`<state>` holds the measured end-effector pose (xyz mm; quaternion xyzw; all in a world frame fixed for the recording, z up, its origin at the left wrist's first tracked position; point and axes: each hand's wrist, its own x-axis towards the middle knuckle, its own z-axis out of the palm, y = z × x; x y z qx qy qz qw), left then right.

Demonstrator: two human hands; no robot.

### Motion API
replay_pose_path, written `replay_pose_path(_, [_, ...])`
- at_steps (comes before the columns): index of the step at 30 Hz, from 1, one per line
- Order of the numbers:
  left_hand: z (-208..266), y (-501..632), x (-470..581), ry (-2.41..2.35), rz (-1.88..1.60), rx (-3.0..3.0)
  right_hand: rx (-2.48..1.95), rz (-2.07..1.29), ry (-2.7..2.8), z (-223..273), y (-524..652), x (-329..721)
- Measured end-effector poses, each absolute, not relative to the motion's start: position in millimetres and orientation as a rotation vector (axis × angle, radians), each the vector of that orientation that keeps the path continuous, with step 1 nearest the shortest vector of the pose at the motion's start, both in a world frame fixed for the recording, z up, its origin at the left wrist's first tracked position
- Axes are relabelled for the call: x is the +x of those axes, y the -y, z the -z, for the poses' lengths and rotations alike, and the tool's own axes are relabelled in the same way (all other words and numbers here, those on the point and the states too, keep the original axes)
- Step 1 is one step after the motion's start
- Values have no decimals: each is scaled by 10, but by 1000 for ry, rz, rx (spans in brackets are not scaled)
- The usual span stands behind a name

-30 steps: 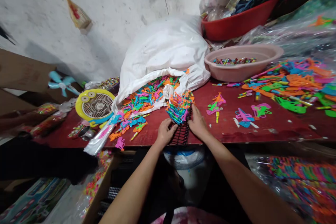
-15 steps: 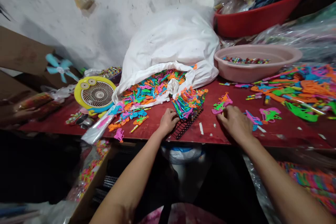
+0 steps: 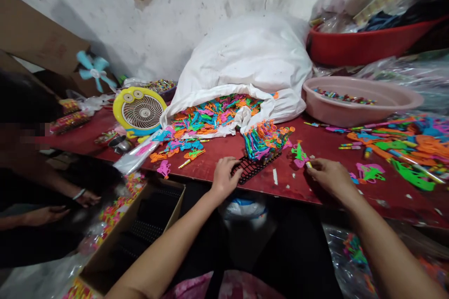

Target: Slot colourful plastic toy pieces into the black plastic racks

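Observation:
My left hand rests on the near end of a black plastic rack at the front edge of the red table. A bunch of bright plastic toy pieces stands packed on the rack's far end. My right hand lies on the table to the right of the rack. Its fingertips pinch a small green and pink toy piece. An open white sack spilling many more coloured pieces lies behind the rack.
A pink basin of small parts and a red basin stand at the right, beside a heap of toy pieces. A yellow fan sits at the left. An open cardboard box stands below. Another person's hands work at far left.
My right hand left the rack, moved right along the table and took hold of a loose toy piece. My left hand stayed on the rack. The view shifted left, showing the other person.

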<state>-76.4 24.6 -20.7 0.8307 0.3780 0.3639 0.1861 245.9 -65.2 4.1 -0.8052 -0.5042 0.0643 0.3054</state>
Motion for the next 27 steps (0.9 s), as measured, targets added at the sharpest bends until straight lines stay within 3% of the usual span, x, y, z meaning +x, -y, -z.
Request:
replay_pose_path(7, [182,54,-708,-1014,-774,2642,-1543,-664,802,-64,849,2097])
replay_pose_path(14, [150,168,-607,-1099,-666,2705,-1448,-528,840,34,890,1569])
replay_pose_path(27, [263,210,-612,-1115,-691,2738,-1544,-561,920,38,850,1512])
